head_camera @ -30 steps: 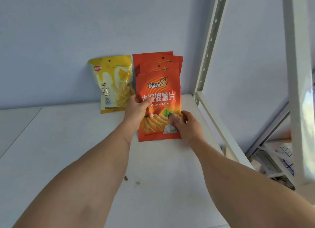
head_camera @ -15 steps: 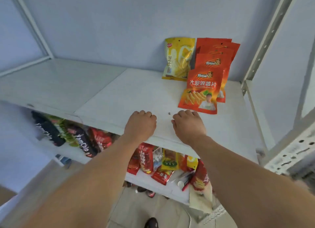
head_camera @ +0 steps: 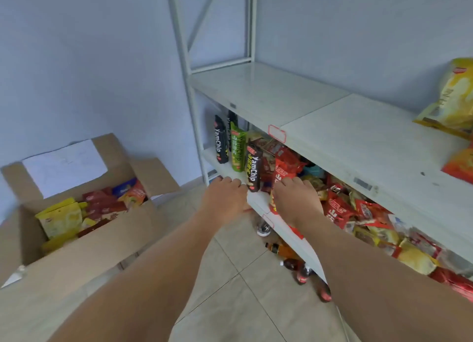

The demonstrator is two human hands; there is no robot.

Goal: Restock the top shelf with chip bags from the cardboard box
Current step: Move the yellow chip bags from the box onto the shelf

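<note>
The white top shelf board [head_camera: 320, 116] lay bare across its left and middle; a yellow chip bag [head_camera: 453, 98] and an orange bag [head_camera: 460, 166] blocked only its right end. The open brown cardboard box [head_camera: 84, 242] was unobstructed from above

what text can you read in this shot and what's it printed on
"YamChip" on the black pack at the left of the lower shelf
"YamChip" on the green pack
"YamChip" on the black pack nearest the hands
Red bags: white characters, too blurred to read
Yellow bag on the top shelf: logo and print too blurred
Shelf-edge tags: no legible text
Bags in the cardboard box: unreadable
</note>
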